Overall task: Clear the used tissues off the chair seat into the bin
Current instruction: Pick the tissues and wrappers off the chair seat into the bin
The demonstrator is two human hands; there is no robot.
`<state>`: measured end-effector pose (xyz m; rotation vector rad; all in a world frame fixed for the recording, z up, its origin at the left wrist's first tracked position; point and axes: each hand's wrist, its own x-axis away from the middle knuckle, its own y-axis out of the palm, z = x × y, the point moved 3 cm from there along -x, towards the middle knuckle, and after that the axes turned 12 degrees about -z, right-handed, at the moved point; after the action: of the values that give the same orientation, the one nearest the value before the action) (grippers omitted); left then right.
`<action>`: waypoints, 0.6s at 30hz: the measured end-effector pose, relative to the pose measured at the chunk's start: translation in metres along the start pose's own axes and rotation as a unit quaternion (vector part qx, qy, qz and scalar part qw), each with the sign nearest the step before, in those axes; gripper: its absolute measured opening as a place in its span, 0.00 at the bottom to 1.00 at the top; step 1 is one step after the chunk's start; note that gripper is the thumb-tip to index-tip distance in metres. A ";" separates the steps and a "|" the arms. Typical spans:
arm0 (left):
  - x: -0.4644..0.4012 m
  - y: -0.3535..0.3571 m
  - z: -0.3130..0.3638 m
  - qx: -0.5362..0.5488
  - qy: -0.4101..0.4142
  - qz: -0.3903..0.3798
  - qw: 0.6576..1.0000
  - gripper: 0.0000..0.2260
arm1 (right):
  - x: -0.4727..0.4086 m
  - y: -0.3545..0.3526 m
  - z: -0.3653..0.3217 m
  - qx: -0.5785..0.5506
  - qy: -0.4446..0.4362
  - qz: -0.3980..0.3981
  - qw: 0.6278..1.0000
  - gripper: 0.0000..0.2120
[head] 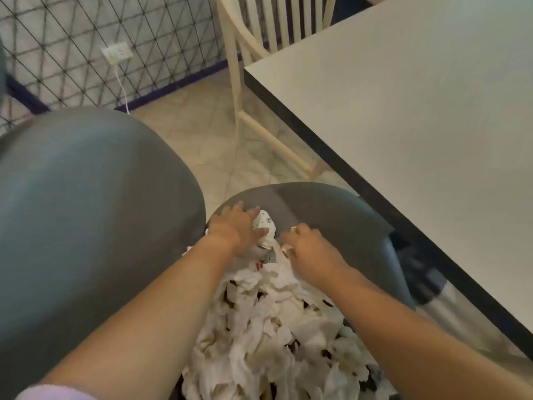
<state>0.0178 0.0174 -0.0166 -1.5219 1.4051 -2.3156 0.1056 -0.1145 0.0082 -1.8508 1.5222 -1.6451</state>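
Observation:
The grey chair seat [86,215] fills the left side, and no tissue shows on the part I can see. To its right stands the bin [450,316], a steel body with its grey lid [323,209] raised. A heap of white used tissues [277,327] fills the bin. My left hand [233,232] is over the far end of the heap, fingers and thumb around a patterned tissue wad [265,225]. Beside it, my right hand [310,251] is closed on a small crumpled tissue [287,246]. Both forearms cross above the heap.
A white table [418,134] with a dark edge runs along the right, close to the bin. A cream wooden chair [245,67] stands beyond on the tiled floor. A wire-mesh partition [86,47] with a wall socket and a cable is at the back left.

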 end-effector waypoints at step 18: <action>0.012 0.003 0.010 0.298 0.033 0.118 0.947 0.16 | 0.014 -0.005 -0.004 -0.007 -0.042 0.088 0.995 0.11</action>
<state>0.0182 0.0037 -0.0093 -1.0441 0.7260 -2.3449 0.1029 -0.1216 0.0211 -1.7142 1.6137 -1.4643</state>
